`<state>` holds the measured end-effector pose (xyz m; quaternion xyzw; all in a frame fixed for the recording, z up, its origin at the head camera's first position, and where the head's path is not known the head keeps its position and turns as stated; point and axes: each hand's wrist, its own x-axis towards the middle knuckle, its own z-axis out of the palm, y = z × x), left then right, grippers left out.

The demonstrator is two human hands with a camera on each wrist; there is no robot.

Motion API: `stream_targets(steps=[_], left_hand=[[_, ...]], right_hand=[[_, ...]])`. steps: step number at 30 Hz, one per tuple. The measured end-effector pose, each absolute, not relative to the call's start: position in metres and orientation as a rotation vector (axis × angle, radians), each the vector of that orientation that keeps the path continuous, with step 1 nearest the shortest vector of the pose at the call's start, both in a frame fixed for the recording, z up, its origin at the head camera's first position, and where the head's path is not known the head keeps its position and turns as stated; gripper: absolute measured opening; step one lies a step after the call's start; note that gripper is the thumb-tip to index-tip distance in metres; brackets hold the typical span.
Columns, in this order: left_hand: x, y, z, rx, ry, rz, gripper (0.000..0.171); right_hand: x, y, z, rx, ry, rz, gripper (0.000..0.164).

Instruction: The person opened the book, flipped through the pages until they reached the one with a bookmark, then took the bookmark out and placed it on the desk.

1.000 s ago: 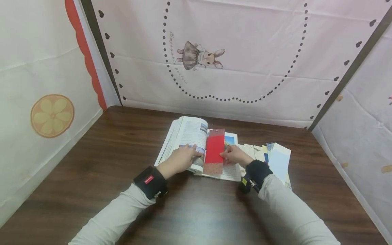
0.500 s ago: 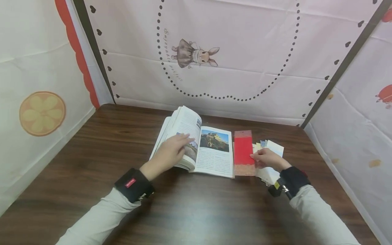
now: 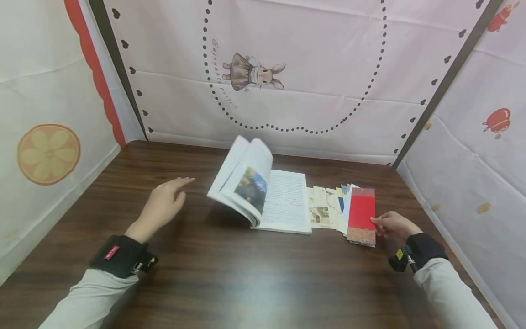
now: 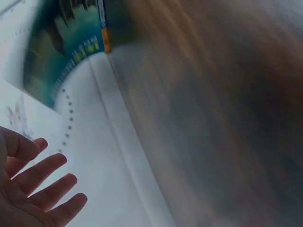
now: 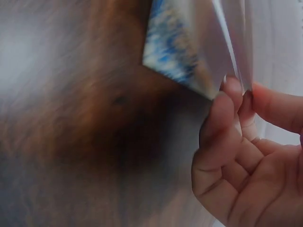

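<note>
My right hand (image 3: pixel 395 226) pinches the right edge of a red bookmark (image 3: pixel 361 208) with thumb and fingers. That bookmark lies over the right end of a fanned row of paper bookmarks (image 3: pixel 319 217), and a blue-patterned card (image 5: pixel 165 49) shows close by in the right wrist view. An open book (image 3: pixel 286 201) is left of the fan, its left-hand pages lifted and curling upward. Off to the book's left, my left hand (image 3: pixel 160 208) is raised and holds nothing. Its fingers (image 4: pixel 49 189) are spread in the left wrist view, below the book's teal cover (image 4: pixel 71 49).
The brown wooden table (image 3: pixel 246 283) is bounded by printed cloth walls at the back (image 3: pixel 320 59), left and right. Both wrists wear black straps (image 3: pixel 119 256).
My right hand carried the red bookmark rightward from the open page to the fan. My left hand let go of the book's pages and moved left; the pages sprang up and another page shows.
</note>
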<state>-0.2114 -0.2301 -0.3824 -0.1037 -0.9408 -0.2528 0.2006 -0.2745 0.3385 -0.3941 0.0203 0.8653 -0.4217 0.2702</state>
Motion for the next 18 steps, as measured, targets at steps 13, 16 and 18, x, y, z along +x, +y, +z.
stream_targets(steps=[13, 16, 18], left_hand=[[-0.241, -0.23, -0.395, -0.203, -2.663, -0.786, 0.04], [-0.251, -0.226, -0.395, -0.219, -2.613, -0.77, 0.038], [-0.26, -0.222, -0.394, -0.212, -2.571, -0.763, 0.038]], right_hand=[[-0.293, 0.333, -0.405, 0.217, 2.763, -0.662, 0.027], [-0.297, 0.321, -0.405, 0.157, 2.937, -0.602, 0.025], [-0.3, 0.311, -0.403, 0.086, 3.063, -0.575, 0.025]])
